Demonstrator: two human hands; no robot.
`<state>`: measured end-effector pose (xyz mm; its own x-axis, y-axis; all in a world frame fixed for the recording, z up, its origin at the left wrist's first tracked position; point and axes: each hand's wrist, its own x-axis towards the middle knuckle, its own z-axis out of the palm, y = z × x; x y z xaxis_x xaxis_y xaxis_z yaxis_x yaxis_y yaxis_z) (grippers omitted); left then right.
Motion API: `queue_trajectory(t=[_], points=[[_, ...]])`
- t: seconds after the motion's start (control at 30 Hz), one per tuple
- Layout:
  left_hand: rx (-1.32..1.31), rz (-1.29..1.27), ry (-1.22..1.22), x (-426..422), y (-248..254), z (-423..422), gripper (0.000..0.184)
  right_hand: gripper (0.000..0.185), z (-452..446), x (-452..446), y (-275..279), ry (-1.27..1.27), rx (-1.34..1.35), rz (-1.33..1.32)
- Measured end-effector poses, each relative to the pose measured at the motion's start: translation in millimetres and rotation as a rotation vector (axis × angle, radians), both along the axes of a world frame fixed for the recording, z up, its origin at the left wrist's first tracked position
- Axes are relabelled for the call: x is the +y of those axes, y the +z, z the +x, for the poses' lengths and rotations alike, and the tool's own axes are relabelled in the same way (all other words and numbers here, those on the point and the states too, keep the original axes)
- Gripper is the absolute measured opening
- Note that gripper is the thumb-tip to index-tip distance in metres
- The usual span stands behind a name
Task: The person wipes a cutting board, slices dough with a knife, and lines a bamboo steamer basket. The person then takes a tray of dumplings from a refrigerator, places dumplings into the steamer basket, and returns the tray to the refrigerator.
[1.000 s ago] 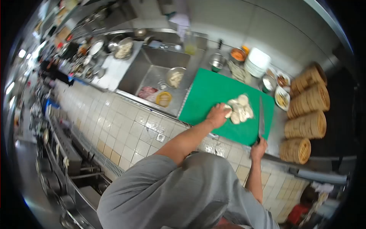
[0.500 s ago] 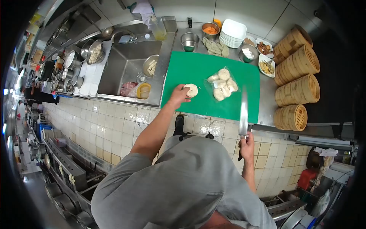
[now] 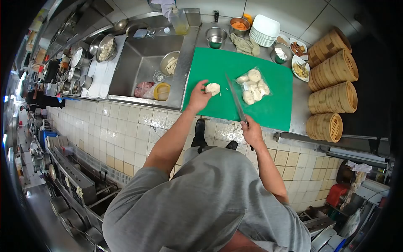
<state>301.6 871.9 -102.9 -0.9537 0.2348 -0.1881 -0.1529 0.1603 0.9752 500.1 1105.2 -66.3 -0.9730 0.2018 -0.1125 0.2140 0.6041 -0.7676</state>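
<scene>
On the green cutting board (image 3: 210, 63) lies a round, pale bun (image 3: 213, 89) with a rough-looking top. My left hand (image 3: 199, 96) is at its left edge, thumb and fingers curved around that side. The handle of a long kitchen knife (image 3: 236, 99) is gripped in my right hand (image 3: 252, 132). Its blade points away from me over the board, to the right of the bun and apart from it. A clear plastic bag of several similar buns (image 3: 254, 87) rests just right of the blade. Small white crumbs lie near the bun.
Bamboo steamers (image 3: 333, 103) line the right side. Behind the board stand metal bowls (image 3: 216, 38), a folded cloth (image 3: 244, 44), stacked white plates (image 3: 265, 30) and small dishes of food (image 3: 300, 69). A sink (image 3: 138, 63) with a bowl and bagged food adjoins on the left.
My right hand has brought the knife leftward and inward, from the board's right side to between the bun and the bag. My left hand stays by the bun, its fingers shifted to the edge.
</scene>
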Motion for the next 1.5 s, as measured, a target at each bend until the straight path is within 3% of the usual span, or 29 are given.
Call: queue_trajectory(t=[0.03,0.2,0.27,0.4,0.57,0.77,1.27,1.37,1.43,1.5], points=[[0.177,0.029,-0.022,-2,-13,2,0.059,0.038,2,0,5,-0.045,-0.070,-0.108],[0.349,-0.227,-0.043,9,10,36,0.057,0.036,10,-4,14,-0.141,-0.221,-0.308],[0.358,-0.276,-0.050,16,20,40,0.055,0.035,11,-7,3,-0.047,-0.109,-0.117],[0.355,-0.265,-0.085,20,16,37,0.063,0.036,2,-19,13,-0.069,-0.212,-0.144],[0.357,-0.192,-0.112,16,28,39,0.070,0.034,-4,-25,16,-0.029,-0.089,-0.034],[0.347,-0.098,-0.242,11,7,25,0.059,0.033,-5,-28,26,0.002,-0.184,-0.025],[0.495,0.005,-0.087,14,5,29,0.047,0.032,-9,-32,34,0.067,-0.266,0.188],[0.584,-0.120,-0.169,13,-1,17,0.041,0.027,-10,-30,41,0.100,-0.334,0.259],[0.835,-0.198,-0.150,14,-1,12,0.036,0.026,-9,-29,39,0.105,-0.324,0.250],[0.844,-0.192,-0.167,12,1,10,0.036,0.024,-11,-28,39,0.108,-0.309,0.240]])
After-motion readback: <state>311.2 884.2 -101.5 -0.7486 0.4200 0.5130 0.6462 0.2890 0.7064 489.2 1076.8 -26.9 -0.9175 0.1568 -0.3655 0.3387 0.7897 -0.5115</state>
